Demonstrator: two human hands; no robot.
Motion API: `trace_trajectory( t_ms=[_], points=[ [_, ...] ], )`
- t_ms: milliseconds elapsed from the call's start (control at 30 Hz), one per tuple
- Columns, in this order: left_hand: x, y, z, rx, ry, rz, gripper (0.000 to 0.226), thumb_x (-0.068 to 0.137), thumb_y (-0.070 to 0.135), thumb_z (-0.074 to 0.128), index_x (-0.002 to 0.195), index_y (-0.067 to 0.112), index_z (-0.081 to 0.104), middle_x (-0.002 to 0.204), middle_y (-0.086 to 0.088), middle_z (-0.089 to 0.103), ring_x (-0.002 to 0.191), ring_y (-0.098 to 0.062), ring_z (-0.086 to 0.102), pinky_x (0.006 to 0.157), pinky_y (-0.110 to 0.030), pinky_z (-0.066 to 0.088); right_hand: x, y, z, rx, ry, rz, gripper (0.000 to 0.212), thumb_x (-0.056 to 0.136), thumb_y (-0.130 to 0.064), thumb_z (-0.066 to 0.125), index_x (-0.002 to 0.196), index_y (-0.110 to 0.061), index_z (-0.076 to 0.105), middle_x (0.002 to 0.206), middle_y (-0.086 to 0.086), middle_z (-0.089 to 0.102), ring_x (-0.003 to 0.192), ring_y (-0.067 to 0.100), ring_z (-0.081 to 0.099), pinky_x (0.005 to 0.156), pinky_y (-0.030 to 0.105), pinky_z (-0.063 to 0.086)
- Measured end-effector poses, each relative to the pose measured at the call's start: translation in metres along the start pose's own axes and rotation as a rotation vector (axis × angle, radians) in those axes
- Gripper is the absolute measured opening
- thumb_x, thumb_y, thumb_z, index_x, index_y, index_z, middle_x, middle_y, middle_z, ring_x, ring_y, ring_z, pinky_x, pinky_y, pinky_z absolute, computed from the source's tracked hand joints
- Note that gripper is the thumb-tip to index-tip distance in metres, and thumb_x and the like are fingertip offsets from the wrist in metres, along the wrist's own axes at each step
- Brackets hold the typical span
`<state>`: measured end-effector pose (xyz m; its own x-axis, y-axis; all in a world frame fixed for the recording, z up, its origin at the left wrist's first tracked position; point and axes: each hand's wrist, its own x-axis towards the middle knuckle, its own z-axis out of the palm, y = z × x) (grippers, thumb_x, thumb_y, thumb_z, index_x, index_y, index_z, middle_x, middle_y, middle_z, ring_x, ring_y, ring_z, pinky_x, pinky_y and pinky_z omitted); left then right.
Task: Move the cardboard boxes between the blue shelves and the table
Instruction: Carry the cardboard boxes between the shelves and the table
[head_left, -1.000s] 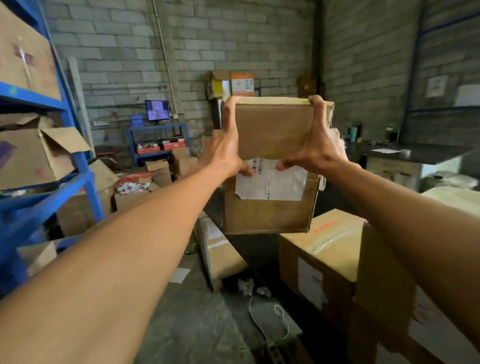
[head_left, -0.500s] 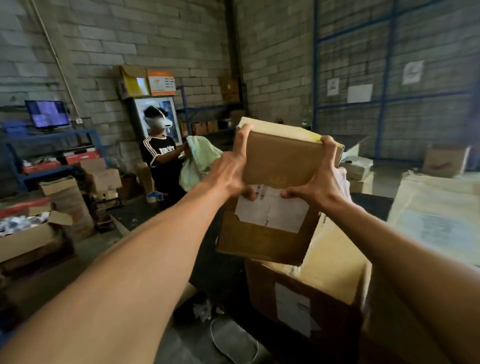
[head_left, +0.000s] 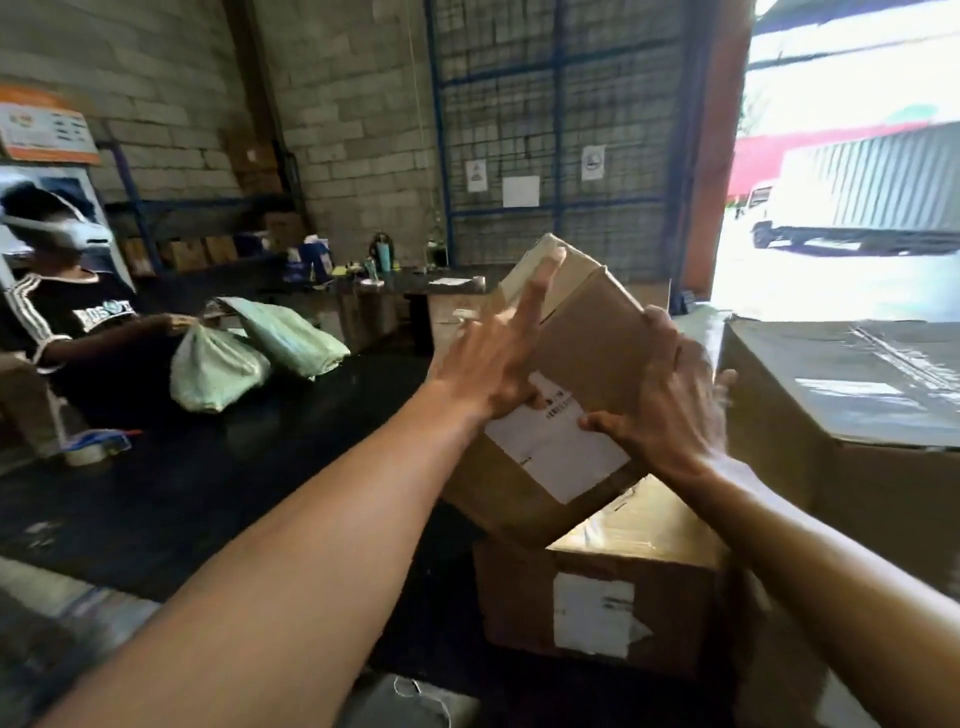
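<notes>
Head view. Over the last second the view has swung off the blue shelves to the black worktop (head_left: 234, 467).

The cardboard box (head_left: 587, 332), upright a second ago, is now tilted. Its low corner hangs just above the taped box (head_left: 597, 608) on the worktop, apparently not yet touching.

- Left hand (head_left: 493, 374): fingers (head_left: 535, 296) straight, pressed flat along the box's side.
- Right hand (head_left: 670, 410): fingers (head_left: 662, 332) curled over the far edge, thumb on the shipping label (head_left: 556, 452).

Judgement: the carry is nearly done and set-down is next, on top of the taped box or beside it.
</notes>
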<state>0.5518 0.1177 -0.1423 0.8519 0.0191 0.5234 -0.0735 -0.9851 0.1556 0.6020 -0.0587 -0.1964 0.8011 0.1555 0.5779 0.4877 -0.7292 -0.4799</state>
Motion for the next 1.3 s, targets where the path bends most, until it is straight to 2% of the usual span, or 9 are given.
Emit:
trace_trajectory(
  t_ms=[100, 233, 300, 367, 433, 533, 833, 1167, 1300],
  points=[
    [-0.002, -0.014, 0.010, -0.256, 0.017, -0.063, 0.134, 0.057, 0.029, 0.093, 0.150, 0.035, -0.003, 0.113, -0.004, 0.066, 0.097, -0.022, 0.065, 0.083, -0.035, 0.043, 0.012, -0.008, -0.021, 0.012, -0.064, -0.083, 0.132, 0.059, -0.045, 0.092, 0.145, -0.049, -0.008, 0.117, 0.016, 0.043, 0.110, 0.044, 0.050, 0.086, 0.059, 0.050],
    [-0.012, -0.055, 0.018, -0.189, -0.262, -0.162, 0.121, 0.053, 0.046, 0.091, 0.146, 0.045, 0.014, 0.141, -0.005, 0.044, 0.132, -0.028, 0.041, 0.105, -0.050, 0.030, 0.024, -0.015, -0.030, -0.144, -0.085, -0.197, 0.143, 0.055, -0.044, 0.095, 0.140, -0.062, -0.019, 0.132, 0.015, 0.033, 0.112, 0.045, 0.047, 0.086, 0.059, 0.051],
    [-0.023, -0.079, 0.025, -0.119, -0.405, -0.316, 0.127, 0.045, 0.063, 0.086, 0.141, 0.061, 0.004, 0.150, -0.010, 0.032, 0.139, -0.035, 0.029, 0.109, -0.062, 0.020, 0.029, -0.013, -0.028, -0.216, -0.131, -0.202, 0.134, 0.058, -0.042, 0.093, 0.139, -0.068, -0.010, 0.131, 0.014, 0.029, 0.113, 0.043, 0.048, 0.084, 0.054, 0.050],
    [-0.030, -0.096, 0.032, -0.201, -0.465, -0.444, 0.132, 0.040, 0.071, 0.083, 0.145, 0.059, 0.003, 0.153, -0.012, 0.032, 0.138, -0.035, 0.034, 0.110, -0.052, 0.032, 0.031, -0.011, -0.022, -0.222, -0.184, -0.151, 0.110, 0.064, -0.042, 0.090, 0.135, -0.065, 0.008, 0.125, 0.012, 0.034, 0.109, 0.039, 0.052, 0.079, 0.047, 0.050],
    [-0.026, -0.103, 0.034, -0.268, -0.418, -0.481, 0.127, 0.042, 0.069, 0.084, 0.148, 0.053, 0.015, 0.150, -0.007, 0.041, 0.132, -0.030, 0.044, 0.106, -0.041, 0.041, 0.031, -0.008, -0.016, -0.143, -0.163, -0.077, 0.090, 0.068, -0.041, 0.087, 0.129, -0.057, 0.022, 0.121, 0.012, 0.037, 0.103, 0.041, 0.056, 0.077, 0.046, 0.050],
    [-0.006, -0.100, 0.037, -0.203, -0.350, -0.465, 0.117, 0.044, 0.061, 0.088, 0.143, 0.056, 0.027, 0.146, -0.008, 0.046, 0.128, -0.032, 0.048, 0.105, -0.043, 0.042, 0.022, 0.007, -0.002, -0.025, -0.125, 0.064, 0.075, 0.070, -0.039, 0.086, 0.124, -0.044, 0.035, 0.115, 0.011, 0.037, 0.101, 0.045, 0.055, 0.074, 0.046, 0.050],
    [0.003, -0.078, 0.042, -0.093, -0.407, -0.429, 0.108, 0.057, 0.043, 0.091, 0.146, 0.047, 0.031, 0.144, -0.011, 0.046, 0.128, -0.034, 0.046, 0.108, -0.043, 0.040, -0.012, 0.042, 0.032, 0.053, -0.039, 0.283, 0.078, 0.063, -0.037, 0.092, 0.119, -0.042, 0.038, 0.114, 0.013, 0.046, 0.101, 0.038, 0.057, 0.070, 0.034, 0.043],
    [-0.001, -0.054, 0.037, -0.091, -0.438, -0.399, 0.112, 0.053, 0.043, 0.092, 0.147, 0.045, 0.031, 0.146, -0.010, 0.044, 0.131, -0.036, 0.042, 0.110, -0.044, 0.037, -0.030, 0.046, 0.008, 0.008, -0.030, 0.323, 0.078, 0.064, -0.033, 0.092, 0.125, -0.035, 0.044, 0.122, 0.020, 0.047, 0.104, 0.044, 0.057, 0.076, 0.035, 0.043],
    [-0.001, -0.042, 0.039, -0.032, -0.450, -0.442, 0.106, 0.062, 0.036, 0.090, 0.148, 0.044, 0.029, 0.142, -0.012, 0.042, 0.126, -0.035, 0.045, 0.103, -0.044, 0.042, -0.030, 0.036, 0.004, -0.019, -0.082, 0.313, 0.072, 0.072, -0.033, 0.087, 0.127, -0.033, 0.040, 0.123, 0.020, 0.044, 0.105, 0.045, 0.058, 0.081, 0.046, 0.052]
  ],
)
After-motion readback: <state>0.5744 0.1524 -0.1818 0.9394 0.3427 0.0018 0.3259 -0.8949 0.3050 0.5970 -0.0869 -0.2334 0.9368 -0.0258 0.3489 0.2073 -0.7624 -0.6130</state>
